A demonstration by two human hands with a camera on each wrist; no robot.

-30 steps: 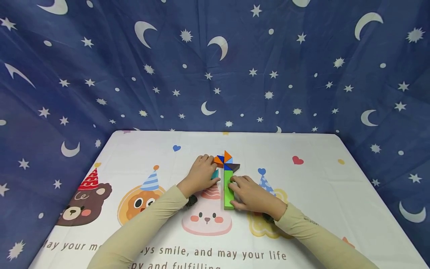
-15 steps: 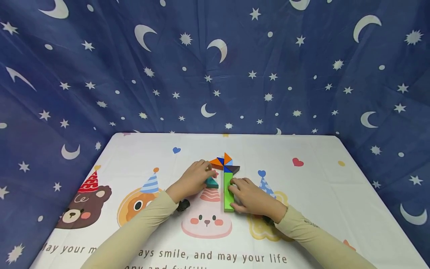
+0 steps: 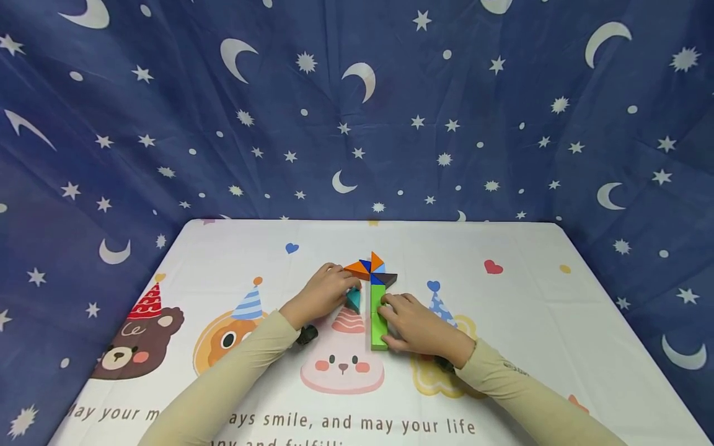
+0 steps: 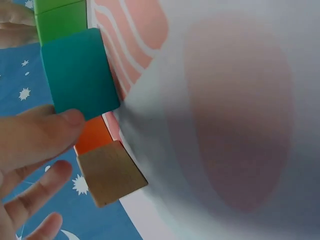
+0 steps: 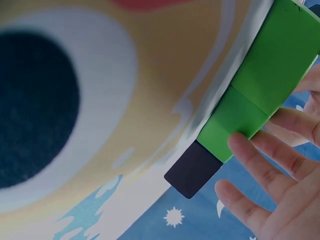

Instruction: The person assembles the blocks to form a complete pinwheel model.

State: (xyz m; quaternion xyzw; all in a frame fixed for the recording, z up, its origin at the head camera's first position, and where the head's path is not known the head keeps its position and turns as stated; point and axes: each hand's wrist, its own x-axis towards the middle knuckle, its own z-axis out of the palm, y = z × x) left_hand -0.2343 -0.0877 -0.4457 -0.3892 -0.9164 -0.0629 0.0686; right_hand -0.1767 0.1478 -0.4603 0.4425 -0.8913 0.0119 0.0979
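My left hand (image 3: 320,294) pinches a teal triangular block (image 3: 354,300) just left of the green column. In the left wrist view, the thumb presses on a corner of this teal block (image 4: 80,72), while its other fingers are partly hidden. Two green blocks (image 3: 378,322) lie end to end as an upright stem. Along their right side rests my right hand (image 3: 418,322), its fingers loosely bent and touching the green. In the right wrist view, a fingertip lies on the nearer green block (image 5: 232,125), and the fingers are spread.
Above the stem, a pinwheel of triangular blocks fans out: orange (image 3: 358,269), blue (image 3: 377,280) and dark (image 3: 388,279) pieces among them. A white cloth (image 3: 502,297) with printed animals covers the table. Behind it hangs a blue curtain (image 3: 390,155) with moons and stars.
My left hand moved from beside the orange block toward me and left with the teal block, then slightly back right, turning the block. My right hand stays at the green blocks.
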